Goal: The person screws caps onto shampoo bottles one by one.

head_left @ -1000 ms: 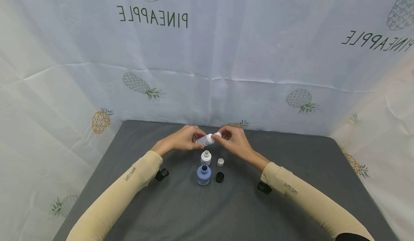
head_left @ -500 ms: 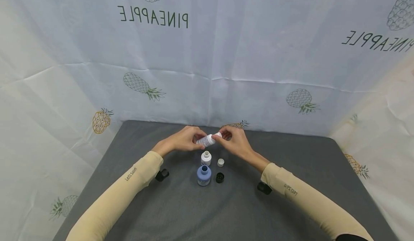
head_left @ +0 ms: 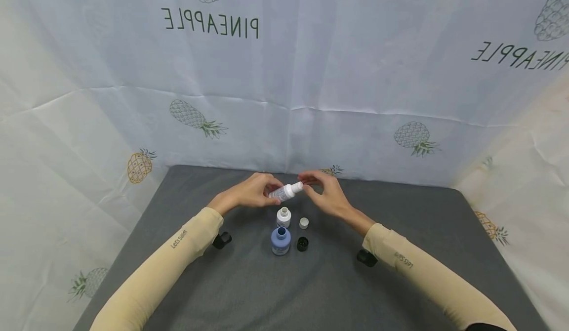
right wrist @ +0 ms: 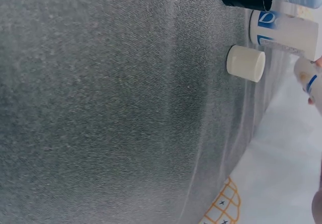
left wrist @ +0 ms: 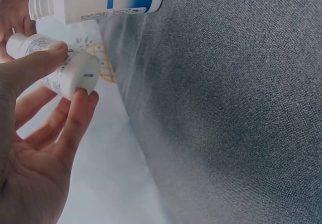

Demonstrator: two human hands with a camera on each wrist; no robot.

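Note:
My left hand [head_left: 258,190] grips a small white bottle [head_left: 282,193] by its body, tilted with its narrow white top [head_left: 297,187] toward the right. In the left wrist view thumb and fingers pinch the bottle [left wrist: 78,73] near its base. My right hand [head_left: 326,193] is beside that top, thumb and fingers spread apart with the top visible between them and the left hand. Below the hands stand an uncapped white bottle [head_left: 283,218] and an uncapped blue bottle [head_left: 280,242], upright on the table.
A white cap [head_left: 304,223] and a black cap [head_left: 303,243] lie right of the standing bottles on the grey-covered table [head_left: 284,291]. Behind the table's far edge hangs a pale curtain [head_left: 284,74] printed with pineapples.
My right hand has loosened from the small bottle's top and shifted slightly right, its fingers spreading. My left hand and the bottle in it have hardly moved.

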